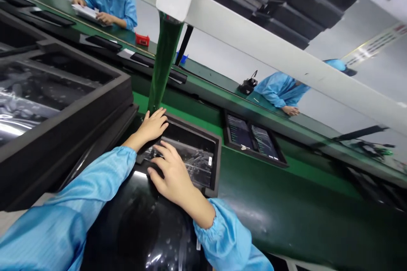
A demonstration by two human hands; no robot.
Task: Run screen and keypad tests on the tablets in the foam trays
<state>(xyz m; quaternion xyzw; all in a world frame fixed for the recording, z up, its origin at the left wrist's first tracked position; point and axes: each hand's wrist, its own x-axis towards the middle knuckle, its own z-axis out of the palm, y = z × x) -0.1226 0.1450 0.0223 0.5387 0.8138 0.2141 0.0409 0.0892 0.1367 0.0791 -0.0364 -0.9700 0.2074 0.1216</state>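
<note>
A black tray [218,165] lies on the green bench, with a dark, shiny, film-like surface [193,163] inside its frame and a small white label there. At the tray's far left corner is my left hand [151,127], palm down with its fingers extended. My right hand [173,173] is over the tray's near left part, fingers spread and nothing held; whether it touches the tray I cannot tell. Nearer me lies a large glossy black sheet or panel [136,224], partly covered by my right forearm and sleeve.
Stacked black trays [108,97] stand at left. A green post [163,59] rises behind my left hand. Another tray [254,137] with two dark panels lies on the green line [254,186]. Across it, one person [110,2] handles a pale object; another person [281,89] sits at right.
</note>
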